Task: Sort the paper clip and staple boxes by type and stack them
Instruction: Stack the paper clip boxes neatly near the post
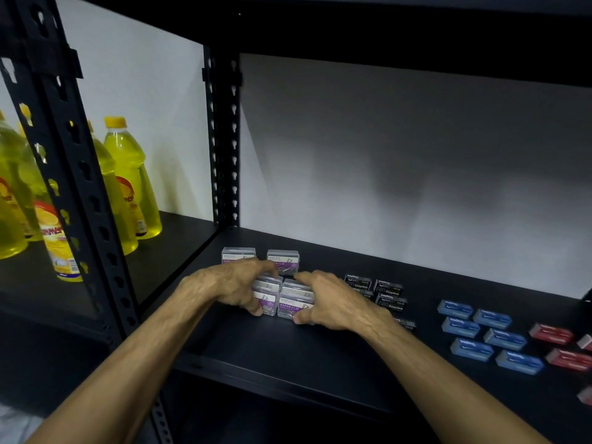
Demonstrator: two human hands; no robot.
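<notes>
The left hand point(235, 285) is curled over the left front paper clip box point(267, 298), its thumb down the near face and its fingers arched over the top toward the far side, so it grasps that box. The right hand point(326, 302) does the same with the right front paper clip box point(293, 302), thumb pressed low on the near face and fingers bent over the top edge. The two clear boxes with purple labels stand side by side, touching or nearly so, between the hands; each looks to be more than one box high, though the fingers hide the joint. Just beyond them, nearer the wall, stand two more paper clip boxes: the far left one point(238, 255), partly hidden by the left fingers, and the far right one point(283, 261). All sit toward the left end of the black shelf point(288, 354). To the right of the right hand lies a cluster of black staple boxes point(389, 294), some stacked. Further right, blue staple boxes point(490, 339) lie in two rows, and at the right edge are red staple boxes point(560, 346). In the bay to the left, past the perforated black upright point(83, 193), stand yellow bottles point(128, 174) with yellow caps.
</notes>
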